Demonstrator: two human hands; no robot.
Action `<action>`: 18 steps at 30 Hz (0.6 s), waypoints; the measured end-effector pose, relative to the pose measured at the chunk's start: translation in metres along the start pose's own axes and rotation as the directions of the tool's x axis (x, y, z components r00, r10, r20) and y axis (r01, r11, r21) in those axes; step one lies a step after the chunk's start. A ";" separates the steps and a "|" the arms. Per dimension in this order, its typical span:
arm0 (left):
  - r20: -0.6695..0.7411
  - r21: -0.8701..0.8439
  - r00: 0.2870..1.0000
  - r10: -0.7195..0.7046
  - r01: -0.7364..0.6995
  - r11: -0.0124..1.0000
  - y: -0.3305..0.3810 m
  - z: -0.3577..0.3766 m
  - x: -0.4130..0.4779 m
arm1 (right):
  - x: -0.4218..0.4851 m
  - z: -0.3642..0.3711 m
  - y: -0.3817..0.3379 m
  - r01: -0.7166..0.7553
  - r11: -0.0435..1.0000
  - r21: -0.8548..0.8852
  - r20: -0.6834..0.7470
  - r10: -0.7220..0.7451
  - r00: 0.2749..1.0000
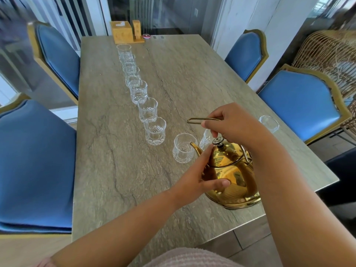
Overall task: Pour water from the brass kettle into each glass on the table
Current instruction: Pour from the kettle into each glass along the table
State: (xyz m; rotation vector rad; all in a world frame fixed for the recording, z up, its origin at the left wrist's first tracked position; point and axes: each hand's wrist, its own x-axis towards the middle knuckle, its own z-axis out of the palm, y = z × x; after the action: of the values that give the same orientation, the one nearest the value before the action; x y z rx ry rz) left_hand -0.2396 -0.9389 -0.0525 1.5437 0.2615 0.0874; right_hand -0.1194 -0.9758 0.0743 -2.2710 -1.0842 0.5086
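the shiny round brass kettle (233, 176) sits on the grey stone-patterned table (115, 151) near its front right edge, its curved spout (196, 148) aimed at the nearest clear cut glass tumbler (184, 148). the right hand (231, 125) is closed around the thin looped wire handle (202, 120), raised above the knobbed lid (218, 141). the left hand (200, 176) lies half open against the kettle's body by the base of the spout, fingers spread and thumb pressed to the metal, steadying rather than gripping. a line of similar glasses (148, 110) runs away toward a wooden tissue box (122, 32); all look empty, though that is hard to tell. if full, the kettle will likely be heavy and its polished skin slippery, so the handle should carry the weight with the left hand guiding the tilt. the glasses are light and breakable, so the spout should stay clear of their rims.
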 end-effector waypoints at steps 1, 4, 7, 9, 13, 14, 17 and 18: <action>-0.005 0.001 1.000 0.000 0.000 1.000 0.000 0.000 0.000 | 0.000 0.000 0.000 0.001 1.000 -0.005 -0.002 -0.001 1.000; -0.016 -0.006 1.000 -0.004 0.004 1.000 0.000 0.001 0.000 | 0.000 -0.001 -0.001 -0.003 1.000 -0.011 0.002 0.003 1.000; -0.014 -0.010 1.000 0.001 -0.001 1.000 0.001 0.002 0.000 | 0.000 -0.001 -0.001 -0.006 1.000 -0.022 0.002 0.006 1.000; -0.015 -0.019 1.000 0.001 -0.001 1.000 0.002 0.003 0.000 | 0.000 -0.001 -0.002 -0.008 0.999 -0.033 0.001 0.008 1.000; -0.010 -0.015 1.000 0.019 -0.020 1.000 0.003 0.003 0.000 | -0.001 -0.001 -0.003 -0.010 0.999 -0.043 0.009 0.011 1.000; -0.008 -0.019 1.000 0.023 -0.023 1.000 0.003 0.003 0.000 | -0.001 -0.002 -0.004 -0.009 0.999 -0.046 0.012 0.010 1.000; 0.000 -0.046 0.999 0.035 -0.035 0.998 0.003 0.003 0.000 | -0.001 -0.003 -0.005 -0.010 0.999 -0.049 0.012 0.011 1.000; -0.002 -0.056 0.999 0.033 -0.033 0.998 0.002 0.003 0.000 | -0.002 -0.003 -0.006 -0.009 0.999 -0.052 0.013 0.010 1.000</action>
State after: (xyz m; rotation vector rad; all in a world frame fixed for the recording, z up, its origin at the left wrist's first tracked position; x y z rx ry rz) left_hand -0.2387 -0.9421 -0.0509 1.4925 0.2328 0.1205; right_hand -0.1223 -0.9749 0.0802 -2.3218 -1.1052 0.5053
